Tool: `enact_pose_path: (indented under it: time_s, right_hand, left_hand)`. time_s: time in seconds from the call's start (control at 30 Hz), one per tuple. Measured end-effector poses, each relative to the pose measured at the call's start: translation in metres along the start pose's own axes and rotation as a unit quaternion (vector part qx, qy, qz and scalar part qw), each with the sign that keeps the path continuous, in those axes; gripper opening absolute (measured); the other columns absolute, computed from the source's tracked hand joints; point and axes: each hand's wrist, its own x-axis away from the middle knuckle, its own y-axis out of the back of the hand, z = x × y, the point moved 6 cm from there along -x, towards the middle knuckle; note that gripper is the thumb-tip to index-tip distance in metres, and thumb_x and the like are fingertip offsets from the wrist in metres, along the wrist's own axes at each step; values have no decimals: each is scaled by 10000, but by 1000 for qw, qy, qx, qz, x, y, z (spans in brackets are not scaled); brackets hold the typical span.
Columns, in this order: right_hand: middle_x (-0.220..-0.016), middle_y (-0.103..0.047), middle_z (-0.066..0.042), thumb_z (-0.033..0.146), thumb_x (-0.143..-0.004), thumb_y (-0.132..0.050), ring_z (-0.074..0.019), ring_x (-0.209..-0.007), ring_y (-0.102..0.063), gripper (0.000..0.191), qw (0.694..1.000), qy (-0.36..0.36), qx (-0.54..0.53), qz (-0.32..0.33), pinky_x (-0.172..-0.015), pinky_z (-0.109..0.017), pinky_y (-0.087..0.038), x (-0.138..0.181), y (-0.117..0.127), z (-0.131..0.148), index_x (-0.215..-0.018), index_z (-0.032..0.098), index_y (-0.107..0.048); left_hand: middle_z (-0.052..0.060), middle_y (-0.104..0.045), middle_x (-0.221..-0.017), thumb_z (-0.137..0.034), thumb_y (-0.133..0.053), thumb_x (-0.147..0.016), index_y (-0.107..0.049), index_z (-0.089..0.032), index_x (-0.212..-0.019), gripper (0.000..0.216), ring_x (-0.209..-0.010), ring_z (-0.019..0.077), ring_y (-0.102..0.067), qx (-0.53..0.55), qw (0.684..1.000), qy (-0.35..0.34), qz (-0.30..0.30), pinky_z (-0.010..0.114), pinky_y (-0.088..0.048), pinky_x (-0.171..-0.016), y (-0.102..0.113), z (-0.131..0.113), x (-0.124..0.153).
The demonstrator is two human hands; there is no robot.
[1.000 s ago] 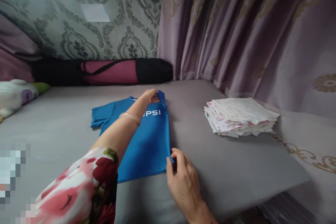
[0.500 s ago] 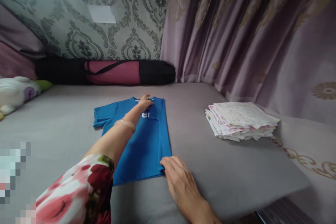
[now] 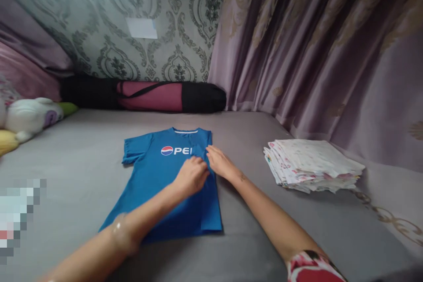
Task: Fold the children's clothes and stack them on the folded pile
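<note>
A blue T-shirt (image 3: 161, 189) lies front up on the bed, its left sleeve spread out. Its right side is folded inward in a strip, and the folded sleeve partly covers the white lettering beside a round red, white and blue logo. My left hand (image 3: 191, 175), with a pale bangle on the wrist, is closed on the folded part at chest height; its fingertips are partly hidden. Close by, my right hand (image 3: 220, 161) has its fingers closed together on the shirt's right folded edge.
On the grey bed sheet (image 3: 244, 211), a stack of folded printed cloths (image 3: 313, 161) sits to the right. A long black and pink bag (image 3: 152, 97) lies along the patterned wall. Plush toys (image 3: 29, 116) are at the left; purple curtains (image 3: 280, 39) hang at the right.
My left hand has drawn back from the collar to the folded part at chest height. My right hand has moved from the bottom hem up to the shirt's upper right edge.
</note>
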Motion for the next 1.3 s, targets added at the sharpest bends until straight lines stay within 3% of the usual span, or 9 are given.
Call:
enact_pose_path:
  time_s: [0.1, 0.23, 0.37, 0.53, 0.8, 1.0, 1.13, 1.23, 1.3]
  right_hand:
    - [-1509, -366, -170, 267, -991, -270, -243, -1420, -285, 516, 999, -22, 37, 28, -1166, -365, -204, -29, -22, -4, -1421, 25, -418]
    - [-1559, -244, -173, 366, -998, -233, -270, -1452, -186, 607, 996, -43, 52, 50, -1177, -399, -132, -50, -35, -4, -1473, -6, -304]
    - [-1582, -183, -147, 423, -995, -206, -256, -1465, -126, 640, 995, -57, 64, 56, -1178, -420, -67, -69, -39, -9, -1499, 32, -257]
    - [-1580, -194, -157, 457, -996, -177, -274, -1462, -126, 650, 994, -75, 74, 39, -1169, -446, -37, -98, -43, -12, -1509, 63, -246]
    - [-1530, -311, -193, 473, -990, -216, -303, -1419, -240, 621, 990, -110, 84, -26, -1145, -463, -98, -129, -44, -12, -1457, 97, -378]
    - [-1539, -307, -161, 472, -987, -237, -291, -1418, -236, 600, 992, -106, 57, -28, -1146, -470, -100, -129, -42, -13, -1457, 125, -374]
    - [-1581, -222, -111, 404, -1000, -145, -208, -1445, -195, 595, 994, -96, -22, -38, -1158, -371, -153, -124, -30, -21, -1505, 108, -254]
    - [-1588, -196, -113, 334, -997, -93, -147, -1453, -175, 596, 994, -93, -54, -35, -1157, -293, -165, -103, -25, -29, -1509, 52, -207]
    - [-1587, -186, -131, 337, -998, -138, -153, -1460, -150, 599, 996, -75, -40, -12, -1165, -283, -138, -81, -27, -29, -1501, 23, -221]
  left_hand:
    - [154, -610, -1238, -412, -443, -933, -604, -151, -1156, 380, -1210, 275, -521, 8, 997, -79, 25, 440, -399, -1046, -12, -37, 42]
    - [176, -400, -1488, -507, -335, -964, -407, -124, -1426, 604, -1409, 293, -316, -8, 994, -94, 56, 480, -299, -1132, -29, -50, 65]
    - [147, -282, -1549, -488, -279, -984, -300, -157, -1495, 609, -1441, 285, -237, -10, 993, -95, 67, 476, -247, -1160, -36, -49, 68]
    - [113, -238, -1566, -468, -270, -991, -247, -184, -1517, 598, -1454, 268, -193, 11, 992, -99, 83, 474, -183, -1187, -32, -53, 71]
    - [92, -224, -1568, -429, -292, -993, -114, -168, -1543, 634, -1453, 225, -211, 50, 979, -162, 109, 381, -177, -1201, -21, -69, 86]
    - [53, -274, -1564, -433, -322, -988, -152, -225, -1539, 614, -1458, 246, -192, 69, 969, -198, 133, 438, -159, -1201, -15, -77, 100]
    - [63, -322, -1549, -442, -336, -987, -283, -240, -1499, 553, -1449, 250, -225, 89, 965, -206, 138, 477, -156, -1198, -14, -78, 105]
    - [101, -381, -1516, -412, -355, -989, -393, -208, -1433, 490, -1408, 237, -330, 88, 971, -193, 113, 441, -246, -1176, -11, -75, 105]
    - [117, -463, -1460, -369, -352, -996, -461, -187, -1371, 430, -1348, 226, -428, 75, 979, -171, 87, 407, -345, -1125, -8, -70, 104]
